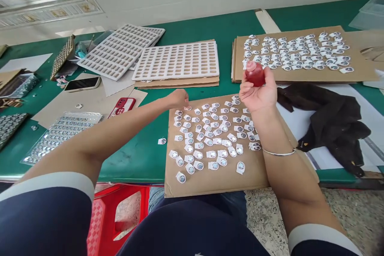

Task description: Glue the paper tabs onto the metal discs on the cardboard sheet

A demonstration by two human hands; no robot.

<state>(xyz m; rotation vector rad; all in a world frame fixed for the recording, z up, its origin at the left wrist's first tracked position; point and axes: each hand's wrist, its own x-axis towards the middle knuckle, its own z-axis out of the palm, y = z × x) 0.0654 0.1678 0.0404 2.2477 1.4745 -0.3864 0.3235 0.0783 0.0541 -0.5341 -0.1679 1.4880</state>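
Head view: across the cardboard [210, 186] at the front edge of the worktop [135, 164], white tabs [222, 162] are spread, likely light, best pinched by their rims. At its far-left corner the left hand [179, 98] is curled, any grip hidden; above its far-right corner a red bottle [255, 75], probably squeezable, is clasped round its body by the right hand [260, 93].

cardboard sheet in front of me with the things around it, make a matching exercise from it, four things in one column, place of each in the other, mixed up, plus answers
1. small red bottle
2. dark cloth
3. silver bangle
4. dark-screened phone

A. worn around the right arm
B. lying on a brown sheet
C. held in the right hand
D. lying largely on a white sheet

Pairs: 1-C, 2-D, 3-A, 4-B
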